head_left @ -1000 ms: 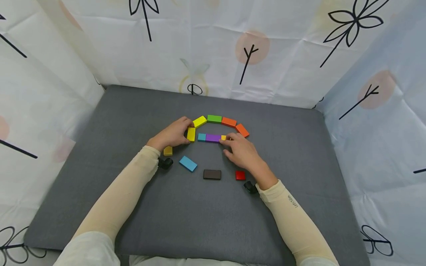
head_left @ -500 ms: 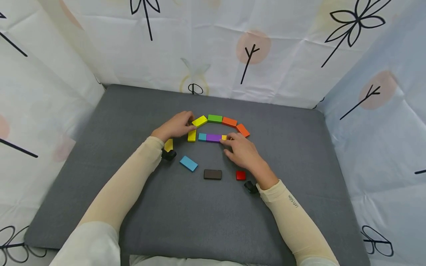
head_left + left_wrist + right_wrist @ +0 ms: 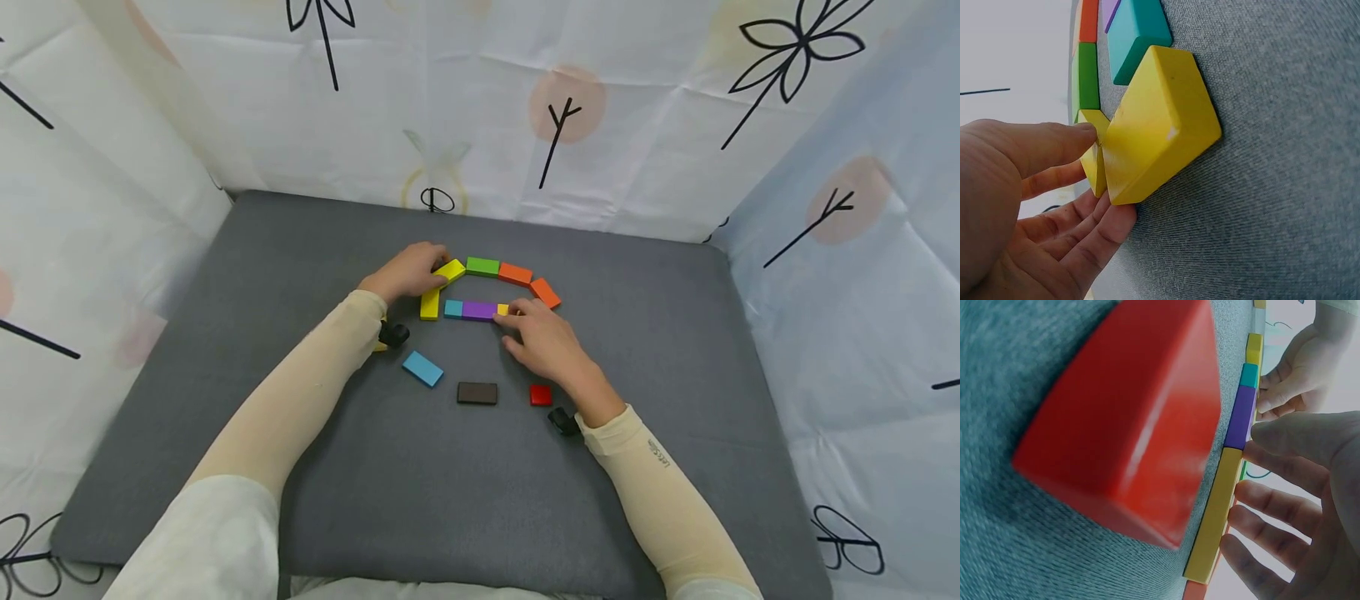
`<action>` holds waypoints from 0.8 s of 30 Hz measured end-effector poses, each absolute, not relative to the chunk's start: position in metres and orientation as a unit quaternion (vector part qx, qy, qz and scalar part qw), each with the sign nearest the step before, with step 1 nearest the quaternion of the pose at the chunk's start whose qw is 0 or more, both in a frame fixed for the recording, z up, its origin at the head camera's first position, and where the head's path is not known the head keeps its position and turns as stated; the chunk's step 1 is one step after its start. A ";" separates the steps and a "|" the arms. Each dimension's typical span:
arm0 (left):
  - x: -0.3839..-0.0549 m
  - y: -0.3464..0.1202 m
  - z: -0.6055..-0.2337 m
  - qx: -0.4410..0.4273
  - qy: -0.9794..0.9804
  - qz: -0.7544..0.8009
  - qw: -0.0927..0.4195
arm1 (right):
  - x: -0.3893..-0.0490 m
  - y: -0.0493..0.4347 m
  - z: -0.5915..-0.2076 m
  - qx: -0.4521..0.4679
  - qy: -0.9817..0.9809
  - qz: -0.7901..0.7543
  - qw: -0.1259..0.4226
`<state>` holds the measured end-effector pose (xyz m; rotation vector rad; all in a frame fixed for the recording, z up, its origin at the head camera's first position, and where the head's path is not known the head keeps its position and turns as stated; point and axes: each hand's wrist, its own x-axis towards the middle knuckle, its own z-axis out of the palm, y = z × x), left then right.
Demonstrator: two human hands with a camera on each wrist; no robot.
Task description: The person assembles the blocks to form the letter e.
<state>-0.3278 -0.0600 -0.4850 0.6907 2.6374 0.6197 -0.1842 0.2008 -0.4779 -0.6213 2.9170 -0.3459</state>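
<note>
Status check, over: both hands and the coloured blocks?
Left hand touching the yellow blocks at the arc's left end. Right hand open, fingertips at the purple block row. Nothing in the way.

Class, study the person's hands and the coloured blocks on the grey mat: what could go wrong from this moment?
1. The left hand touches the two yellow blocks where they meet; a nudge might push the arc's green block out of line.
2. The right hand rests by the purple block; sliding it could shift that row.
3. A sleeve passes near the loose blue block and may drag it.
</note>
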 end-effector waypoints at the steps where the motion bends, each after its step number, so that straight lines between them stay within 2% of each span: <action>1: -0.328 -0.059 -0.485 0.244 0.929 0.218 0.173 | -0.184 0.201 -0.478 -0.206 0.969 -0.116 0.070; 18: -0.331 -0.052 -0.485 0.252 0.925 0.222 0.178 | -0.183 0.204 -0.479 -0.206 0.970 -0.115 0.061; 24: -0.325 -0.066 -0.482 0.244 0.927 0.229 0.168 | -0.183 0.202 -0.478 -0.207 0.970 -0.113 0.063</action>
